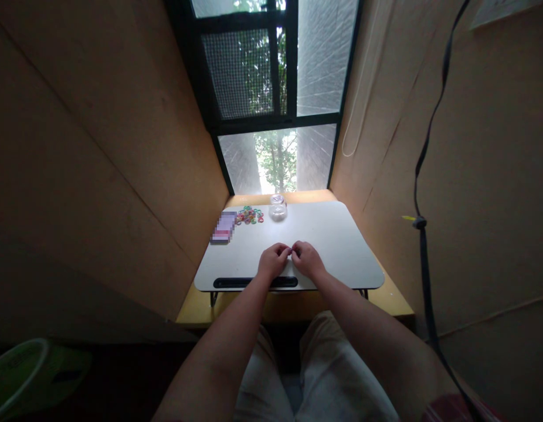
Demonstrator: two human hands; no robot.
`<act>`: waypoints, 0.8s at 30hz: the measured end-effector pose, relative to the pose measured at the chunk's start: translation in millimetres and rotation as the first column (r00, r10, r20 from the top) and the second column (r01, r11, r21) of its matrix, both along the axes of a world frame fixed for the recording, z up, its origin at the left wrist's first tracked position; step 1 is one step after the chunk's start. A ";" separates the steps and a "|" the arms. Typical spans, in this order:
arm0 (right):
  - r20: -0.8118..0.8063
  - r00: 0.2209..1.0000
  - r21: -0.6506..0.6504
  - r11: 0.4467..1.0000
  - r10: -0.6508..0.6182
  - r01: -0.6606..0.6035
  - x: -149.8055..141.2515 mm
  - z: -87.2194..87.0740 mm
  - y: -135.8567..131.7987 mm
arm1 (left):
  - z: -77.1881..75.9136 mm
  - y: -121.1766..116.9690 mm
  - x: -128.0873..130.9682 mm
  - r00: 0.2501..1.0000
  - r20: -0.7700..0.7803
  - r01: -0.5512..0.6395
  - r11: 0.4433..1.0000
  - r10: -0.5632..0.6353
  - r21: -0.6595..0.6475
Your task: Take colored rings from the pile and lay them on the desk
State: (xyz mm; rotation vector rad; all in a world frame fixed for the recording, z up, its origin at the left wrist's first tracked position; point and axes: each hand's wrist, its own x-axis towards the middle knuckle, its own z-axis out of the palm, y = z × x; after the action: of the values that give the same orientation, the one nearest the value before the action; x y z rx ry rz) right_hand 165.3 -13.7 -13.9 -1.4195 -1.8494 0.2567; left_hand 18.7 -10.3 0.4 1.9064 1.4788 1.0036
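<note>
Above the front half of a white lap desk [337, 234], my left hand [274, 259] and my right hand [306, 258] meet fingertip to fingertip. Both are closed in a pinch. Something small and dark reddish seems to sit between the fingertips, too tiny to name. Farther back on the left lies a loose pile of small coloured rings [249, 215], which look like little hair ties. To the right of the pile stands a small see-through plastic container [278, 211] near the back edge.
A blurred-out flat purple and pink object [224, 227] lies at the desk's left edge. A black slot strip [236, 282] runs along the front. The desk stands on a wooden ledge [392, 302] between two walls, below a window [275, 158]. A dark strap [423, 252] hangs at right.
</note>
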 end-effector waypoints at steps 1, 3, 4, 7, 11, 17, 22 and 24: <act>-0.002 1.000 0.003 1.000 -0.001 0.001 -0.1 0.2 0.0 | 0.6 -0.3 -0.2 1.000 -0.010 0.005 1.000 -0.005 0.001; -0.001 1.000 0.007 1.000 -0.003 0.003 -0.2 0.9 -0.3 | 1.8 -0.8 -0.5 1.000 -0.025 0.011 1.000 -0.011 -0.001; 0.001 1.000 0.007 1.000 -0.005 0.005 -0.3 1.3 -0.5 | 2.4 -0.9 -0.6 0.999 -0.030 0.012 1.000 -0.012 -0.001; 0.000 1.000 0.006 1.000 -0.010 0.010 -0.4 1.9 -0.7 | 4.2 -1.1 -0.7 0.999 -0.047 0.014 1.000 -0.014 -0.008; -0.011 1.000 0.011 1.000 -0.011 0.011 -0.3 1.4 -0.7 | 4.7 -1.1 -0.1 0.999 -0.046 0.013 1.000 -0.013 -0.012; -0.038 0.999 -0.003 1.000 -0.022 0.022 -0.2 1.0 -1.0 | -0.8 1.7 0.3 0.999 -0.038 0.011 1.000 -0.012 -0.026; -0.051 0.998 -0.002 0.999 -0.033 0.033 -0.3 -0.2 -1.0 | -3.3 2.2 -0.7 0.999 -0.037 0.019 1.000 -0.019 -0.009; -0.048 0.998 -0.001 0.999 -0.034 0.034 -0.3 -0.7 -0.7 | -2.4 1.1 -0.5 1.000 -0.020 0.018 1.000 -0.018 -0.004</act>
State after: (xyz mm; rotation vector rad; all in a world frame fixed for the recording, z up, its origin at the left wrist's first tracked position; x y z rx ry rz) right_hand 165.0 -14.4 -14.6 -1.4309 -1.7852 0.2715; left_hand 18.2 -9.2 -2.0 1.9295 1.4714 0.9756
